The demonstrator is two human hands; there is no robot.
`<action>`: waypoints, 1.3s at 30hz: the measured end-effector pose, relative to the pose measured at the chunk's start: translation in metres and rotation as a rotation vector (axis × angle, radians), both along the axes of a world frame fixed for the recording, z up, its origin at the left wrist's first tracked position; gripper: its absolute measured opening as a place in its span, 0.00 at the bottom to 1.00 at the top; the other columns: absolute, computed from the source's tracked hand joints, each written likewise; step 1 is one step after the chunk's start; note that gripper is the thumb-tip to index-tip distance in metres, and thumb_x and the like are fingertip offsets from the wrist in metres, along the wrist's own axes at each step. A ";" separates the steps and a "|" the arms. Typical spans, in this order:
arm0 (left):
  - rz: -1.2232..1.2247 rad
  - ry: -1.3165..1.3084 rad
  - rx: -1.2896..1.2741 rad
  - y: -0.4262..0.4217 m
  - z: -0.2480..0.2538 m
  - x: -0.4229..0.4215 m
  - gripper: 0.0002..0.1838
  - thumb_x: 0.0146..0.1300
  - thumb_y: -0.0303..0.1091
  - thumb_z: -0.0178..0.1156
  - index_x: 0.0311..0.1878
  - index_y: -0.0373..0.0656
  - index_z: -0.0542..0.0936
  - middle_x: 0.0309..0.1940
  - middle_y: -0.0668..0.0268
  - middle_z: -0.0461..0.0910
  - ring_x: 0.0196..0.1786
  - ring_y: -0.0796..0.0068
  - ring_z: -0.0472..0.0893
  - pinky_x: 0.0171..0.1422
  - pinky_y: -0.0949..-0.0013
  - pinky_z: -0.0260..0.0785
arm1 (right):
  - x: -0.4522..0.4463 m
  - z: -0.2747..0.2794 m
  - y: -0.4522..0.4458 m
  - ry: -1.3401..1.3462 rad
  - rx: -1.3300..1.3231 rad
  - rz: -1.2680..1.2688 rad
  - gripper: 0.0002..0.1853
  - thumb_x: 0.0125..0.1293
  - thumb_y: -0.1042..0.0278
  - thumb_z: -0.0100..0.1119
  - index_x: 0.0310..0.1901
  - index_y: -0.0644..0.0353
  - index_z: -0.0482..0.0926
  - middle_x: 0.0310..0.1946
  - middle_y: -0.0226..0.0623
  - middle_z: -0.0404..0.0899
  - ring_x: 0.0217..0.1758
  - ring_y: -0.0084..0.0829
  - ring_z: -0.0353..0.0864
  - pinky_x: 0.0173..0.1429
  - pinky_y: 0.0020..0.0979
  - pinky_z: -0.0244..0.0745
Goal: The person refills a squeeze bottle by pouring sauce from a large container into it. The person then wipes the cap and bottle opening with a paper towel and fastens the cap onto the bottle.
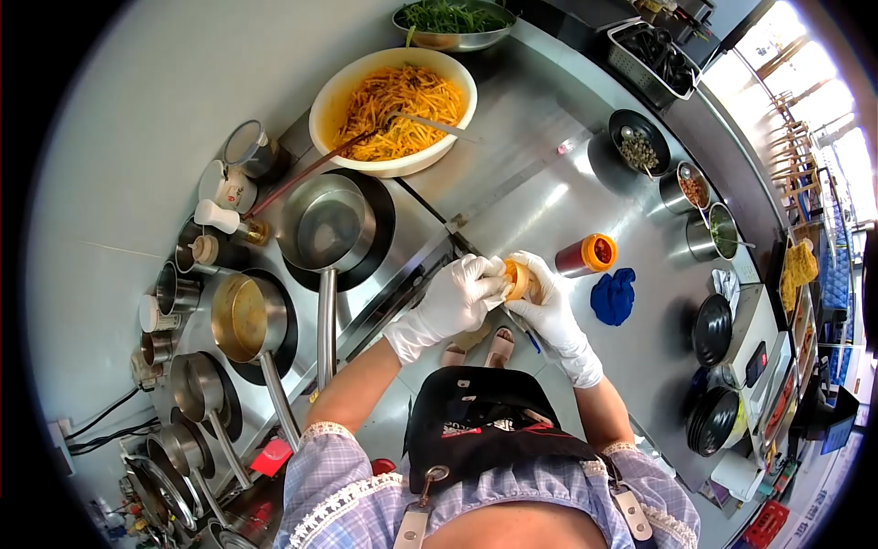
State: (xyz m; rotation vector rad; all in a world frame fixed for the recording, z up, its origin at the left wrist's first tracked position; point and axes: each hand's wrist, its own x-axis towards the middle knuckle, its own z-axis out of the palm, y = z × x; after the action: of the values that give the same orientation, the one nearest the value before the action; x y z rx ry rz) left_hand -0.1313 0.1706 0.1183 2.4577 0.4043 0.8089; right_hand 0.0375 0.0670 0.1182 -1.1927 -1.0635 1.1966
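Both my hands wear white gloves and meet above the counter's front edge. Held in my right hand [551, 309] is an orange jar lid [519, 280], tilted with its hollow side partly showing. The fingers of my left hand [455, 297] are closed at the lid's left edge. Something pale shows by those fingertips; whether it is paper or glove is unclear. To the right, an uncapped jar [579, 257] with an orange rim and dark red contents stands close to my right hand. A crumpled blue cloth [613, 296] lies beside it.
Saucepans [329, 224] with long handles line the stove on the left. A white basin [320, 119] of orange shreds holds chopsticks and tongs. Bowls of toppings [640, 142] stand along the counter's right side, near stacked black bowls [713, 421]. Greens fill a metal bowl [457, 41] behind.
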 end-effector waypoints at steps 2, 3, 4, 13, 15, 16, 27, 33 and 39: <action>-0.046 0.005 -0.280 0.001 -0.002 -0.003 0.10 0.54 0.30 0.65 0.41 0.42 0.83 0.37 0.64 0.75 0.40 0.61 0.77 0.45 0.65 0.72 | 0.001 -0.001 -0.001 0.014 -0.011 0.009 0.35 0.52 0.90 0.61 0.64 0.64 0.64 0.62 0.35 0.62 0.67 0.29 0.63 0.69 0.29 0.61; -0.047 0.004 -0.279 0.002 -0.004 -0.004 0.10 0.54 0.30 0.65 0.41 0.42 0.83 0.37 0.64 0.75 0.40 0.61 0.77 0.45 0.65 0.72 | 0.002 -0.002 -0.001 0.037 -0.011 0.027 0.35 0.53 0.90 0.61 0.65 0.64 0.64 0.62 0.35 0.63 0.67 0.29 0.63 0.69 0.29 0.61; -0.020 -0.018 -0.349 0.003 -0.006 -0.005 0.10 0.56 0.29 0.65 0.42 0.42 0.83 0.37 0.64 0.75 0.40 0.63 0.77 0.46 0.66 0.71 | 0.002 0.000 0.000 0.059 -0.010 0.044 0.36 0.53 0.90 0.61 0.65 0.64 0.63 0.62 0.36 0.63 0.67 0.29 0.64 0.69 0.29 0.62; 0.036 -0.122 -0.201 -0.007 0.013 0.015 0.12 0.53 0.33 0.67 0.43 0.50 0.86 0.37 0.66 0.74 0.42 0.65 0.75 0.49 0.65 0.69 | 0.006 0.015 -0.005 0.339 -0.077 0.026 0.37 0.54 0.91 0.59 0.66 0.63 0.60 0.61 0.37 0.67 0.62 0.28 0.70 0.67 0.28 0.65; -0.006 -0.083 -0.191 -0.004 0.013 0.012 0.12 0.52 0.32 0.68 0.42 0.50 0.86 0.37 0.66 0.75 0.42 0.65 0.75 0.49 0.64 0.69 | 0.006 0.015 -0.007 0.318 -0.060 0.039 0.37 0.54 0.91 0.59 0.66 0.63 0.60 0.60 0.36 0.67 0.61 0.27 0.70 0.67 0.28 0.66; -0.048 -0.045 -0.179 -0.003 0.012 0.011 0.13 0.50 0.30 0.69 0.41 0.49 0.85 0.37 0.67 0.75 0.42 0.64 0.75 0.49 0.64 0.68 | 0.006 0.017 -0.008 0.285 -0.075 0.045 0.37 0.54 0.91 0.59 0.66 0.63 0.60 0.60 0.36 0.67 0.61 0.27 0.70 0.66 0.28 0.66; -0.043 0.270 0.368 0.006 0.022 0.002 0.15 0.51 0.39 0.63 0.44 0.53 0.81 0.36 0.68 0.72 0.39 0.65 0.74 0.46 0.62 0.65 | 0.010 0.018 -0.007 0.135 -0.096 0.074 0.36 0.53 0.92 0.59 0.65 0.63 0.62 0.60 0.36 0.65 0.63 0.28 0.67 0.67 0.28 0.64; -0.160 0.202 0.103 0.004 -0.007 0.007 0.14 0.54 0.34 0.60 0.46 0.48 0.80 0.38 0.63 0.75 0.42 0.62 0.77 0.47 0.60 0.69 | 0.012 0.015 -0.006 0.077 -0.075 0.102 0.36 0.53 0.92 0.59 0.65 0.62 0.63 0.60 0.35 0.65 0.64 0.28 0.66 0.68 0.27 0.62; -0.152 -0.045 -1.138 -0.012 -0.021 0.003 0.09 0.66 0.25 0.55 0.47 0.42 0.80 0.45 0.67 0.80 0.47 0.73 0.79 0.54 0.73 0.71 | 0.009 0.017 -0.010 -0.031 -0.024 0.114 0.36 0.52 0.91 0.61 0.64 0.61 0.64 0.61 0.33 0.66 0.65 0.27 0.66 0.69 0.27 0.61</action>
State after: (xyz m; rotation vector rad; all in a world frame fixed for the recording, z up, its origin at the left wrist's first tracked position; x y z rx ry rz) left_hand -0.1280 0.1587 0.0969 1.3798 0.4738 0.3768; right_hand 0.0468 0.0567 0.1348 -1.1854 -1.1556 1.2855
